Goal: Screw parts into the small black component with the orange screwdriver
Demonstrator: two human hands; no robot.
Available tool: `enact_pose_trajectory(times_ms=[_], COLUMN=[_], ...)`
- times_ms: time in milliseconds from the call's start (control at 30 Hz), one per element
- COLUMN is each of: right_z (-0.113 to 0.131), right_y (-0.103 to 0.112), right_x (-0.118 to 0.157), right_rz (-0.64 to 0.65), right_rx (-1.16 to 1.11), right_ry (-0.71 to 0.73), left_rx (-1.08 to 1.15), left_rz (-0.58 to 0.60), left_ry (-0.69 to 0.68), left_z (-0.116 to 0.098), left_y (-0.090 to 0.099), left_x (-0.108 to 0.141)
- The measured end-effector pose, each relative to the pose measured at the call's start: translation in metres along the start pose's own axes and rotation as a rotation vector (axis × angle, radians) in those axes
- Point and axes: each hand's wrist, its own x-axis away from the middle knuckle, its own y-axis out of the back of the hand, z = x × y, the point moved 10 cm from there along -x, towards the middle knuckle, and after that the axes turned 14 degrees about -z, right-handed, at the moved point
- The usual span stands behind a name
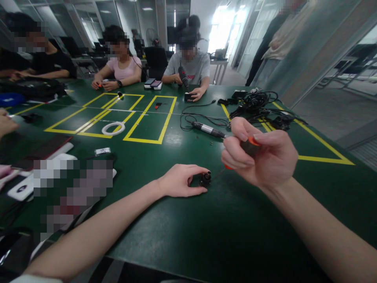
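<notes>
My left hand (179, 181) rests low over the green table, its thumb and fingers closed around a small round black part (205, 180). To the right, my right hand (269, 157) is raised above the tabletop, fingers wrapped round the black and orange handle of a screwdriver (249, 147). The tool's thin shaft slants down and left toward the black part; whether its tip touches the part I cannot tell. Behind my right hand lies a black and silver pen-shaped electric tool (208, 129) with a cord.
Tangled black cables (255, 103) lie at the back right. A white ring (113, 128) sits among yellow tape outlines. Phones and white devices (55, 165) line the left side. Across the table, a person holds a power drill (183, 78) over a black block (191, 96).
</notes>
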Motion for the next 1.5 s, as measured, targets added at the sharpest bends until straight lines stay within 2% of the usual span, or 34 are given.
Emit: enact_pose_trajectory(times_ms=[200,433,567,733,900,1067,1300,1500], right_z=[0.003,-0.002,-0.006,-0.004,-0.013,-0.011,-0.009,-0.016], right_y=[-0.003,-0.012,-0.009,-0.006,-0.010,-0.015,-0.010,-0.013], right_x=[-0.004,0.005,0.005,-0.004,-0.003,0.002,-0.005,-0.002], right_rz=[0.016,0.136,0.081,-0.011,0.024,0.102,-0.001,0.044], right_rx=[0.032,-0.155,-0.166,-0.140,-0.181,-0.237,-0.164,-0.177], right_ry=[0.055,-0.034,-0.054,0.005,-0.091,-0.080,-0.024,-0.102], left_rx=[-0.042,-0.121,-0.160,-0.207,-0.312,-0.425,-0.376,-0.452], left_rz=[-0.009,0.005,-0.007,-0.007,0.006,0.019,-0.045,-0.027], left_ry=[-0.052,-0.072,-0.108,-0.152,-0.190,-0.227,-0.147,-0.149], left_z=[-0.008,-0.008,-0.009,-0.012,-0.013,-0.011,-0.010,-0.008], left_y=[0.003,-0.001,-0.002,-0.002,-0.004,-0.008,-0.001,-0.005], left_x=[-0.002,-0.002,-0.002,0.000,-0.001,-0.004,-0.006,-0.006])
